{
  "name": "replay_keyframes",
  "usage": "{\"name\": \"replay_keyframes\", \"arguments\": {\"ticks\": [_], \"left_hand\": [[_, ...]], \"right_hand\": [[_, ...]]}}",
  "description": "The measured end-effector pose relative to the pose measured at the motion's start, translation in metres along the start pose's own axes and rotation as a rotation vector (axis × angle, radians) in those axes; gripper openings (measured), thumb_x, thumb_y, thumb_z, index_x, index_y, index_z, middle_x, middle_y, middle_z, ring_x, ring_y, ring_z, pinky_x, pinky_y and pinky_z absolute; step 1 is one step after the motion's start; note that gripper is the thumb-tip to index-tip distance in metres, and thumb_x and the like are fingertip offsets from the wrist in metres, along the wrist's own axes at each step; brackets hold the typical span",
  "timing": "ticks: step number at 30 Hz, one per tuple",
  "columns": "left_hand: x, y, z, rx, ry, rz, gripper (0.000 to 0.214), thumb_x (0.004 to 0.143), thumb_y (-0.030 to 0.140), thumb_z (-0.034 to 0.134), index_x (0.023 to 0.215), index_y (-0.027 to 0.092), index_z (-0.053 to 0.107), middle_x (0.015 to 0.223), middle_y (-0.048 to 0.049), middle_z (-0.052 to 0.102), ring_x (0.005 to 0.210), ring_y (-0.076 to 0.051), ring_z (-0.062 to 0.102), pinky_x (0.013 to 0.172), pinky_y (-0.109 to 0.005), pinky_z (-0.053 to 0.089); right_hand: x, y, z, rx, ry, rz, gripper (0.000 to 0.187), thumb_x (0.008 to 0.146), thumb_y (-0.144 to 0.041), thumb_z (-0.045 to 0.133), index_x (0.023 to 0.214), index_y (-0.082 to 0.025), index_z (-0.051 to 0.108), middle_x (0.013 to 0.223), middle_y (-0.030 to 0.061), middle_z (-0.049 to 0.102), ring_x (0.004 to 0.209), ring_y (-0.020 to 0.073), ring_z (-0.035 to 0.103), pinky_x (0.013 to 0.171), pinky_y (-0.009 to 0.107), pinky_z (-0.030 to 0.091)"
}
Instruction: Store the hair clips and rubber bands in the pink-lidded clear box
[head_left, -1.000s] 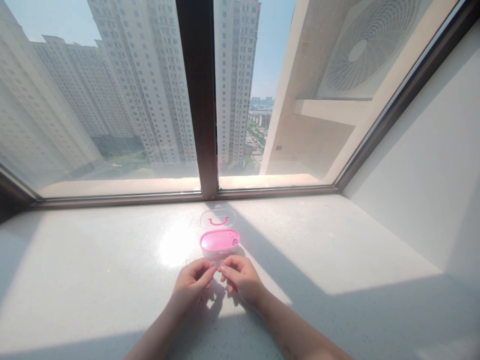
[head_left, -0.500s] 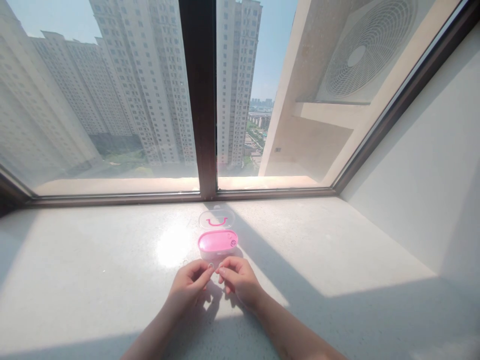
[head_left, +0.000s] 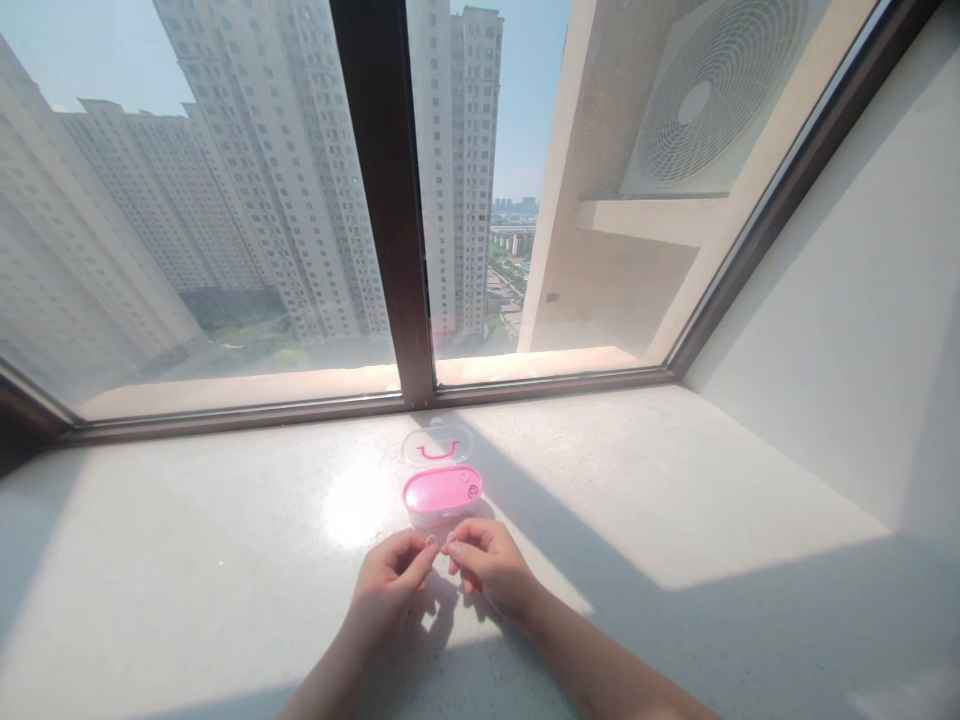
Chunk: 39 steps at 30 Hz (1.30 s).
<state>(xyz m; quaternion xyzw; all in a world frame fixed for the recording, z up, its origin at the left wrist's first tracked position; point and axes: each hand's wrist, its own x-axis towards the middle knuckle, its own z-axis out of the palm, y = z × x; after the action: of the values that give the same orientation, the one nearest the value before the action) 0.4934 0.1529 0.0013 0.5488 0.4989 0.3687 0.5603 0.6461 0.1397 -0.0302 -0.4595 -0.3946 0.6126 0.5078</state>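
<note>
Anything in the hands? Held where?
Left hand: a small pale loop, seemingly pinched by its lower edge. Right hand: any held piece is too small to tell.

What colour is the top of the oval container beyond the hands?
The container's top is pink, best seen in the head view.

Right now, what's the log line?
left hand: pinching small loop; right hand: pinched, contents unclear; box: beyond hands; lid: behind box

Left hand (head_left: 391, 578): lower centre, thumb and index finger pinched | right hand (head_left: 491, 570): just right of it, likewise pinched, fingertips close to the left's | bare left forearm (head_left: 334, 660), right forearm (head_left: 592, 655): slant inward from bottom edge
</note>
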Motion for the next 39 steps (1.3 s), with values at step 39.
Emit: {"name": "replay_keyframes", "arguments": {"ticks": [39], "left_hand": [[-0.0014, 0.0018, 0.0039, -0.065, 0.043, -0.01, 0.037, 0.069, 0.049, 0.071, 0.061, 0.014, 0.061, 0.045, 0.0054, 0.046, 0.037, -0.009, 0.046, 0.036, -0.019, 0.036]], "right_hand": [[-0.003, -0.0042, 0.0021, -0.035, 0.007, -0.001, 0.02, 0.07, -0.033, 0.064, 0.068, -0.014, 0.06, 0.058, 0.0008, 0.062, 0.037, 0.0062, 0.044, 0.038, 0.019, 0.029]]}}
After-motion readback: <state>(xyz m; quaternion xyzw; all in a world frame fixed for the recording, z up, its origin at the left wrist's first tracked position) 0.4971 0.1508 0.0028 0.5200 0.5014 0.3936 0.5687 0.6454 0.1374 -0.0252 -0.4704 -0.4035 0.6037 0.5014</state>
